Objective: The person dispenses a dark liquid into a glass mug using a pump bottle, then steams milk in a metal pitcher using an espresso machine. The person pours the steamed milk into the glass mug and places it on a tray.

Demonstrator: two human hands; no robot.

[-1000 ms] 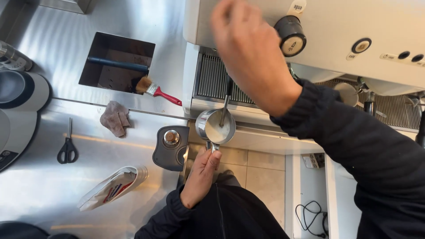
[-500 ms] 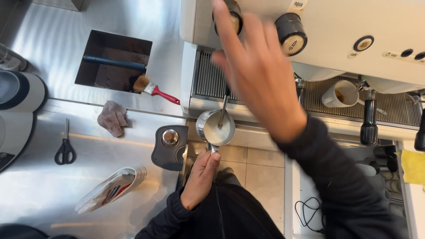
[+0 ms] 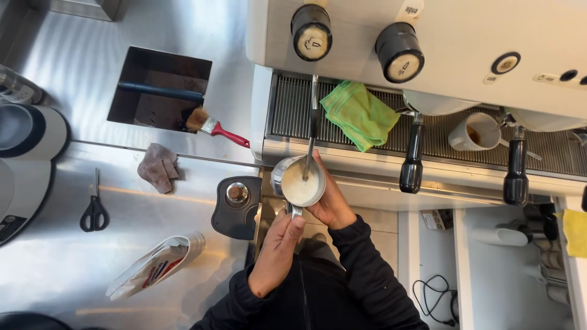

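While milk is being steamed, the metal jug (image 3: 299, 183) is being gripped by the left hand (image 3: 276, 252) at its handle and cupped by the right hand (image 3: 333, 205), kept level under the steam wand (image 3: 312, 125), near the drip tray's (image 3: 342, 145) left end.

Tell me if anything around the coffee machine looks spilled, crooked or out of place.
Nothing looks spilled. The left hand holds the milk jug by its handle, the right hand cups its side, and the steam wand dips into the milk. A crumpled green cloth lies on the drip tray, and a brush lies at the edge of the bin opening.
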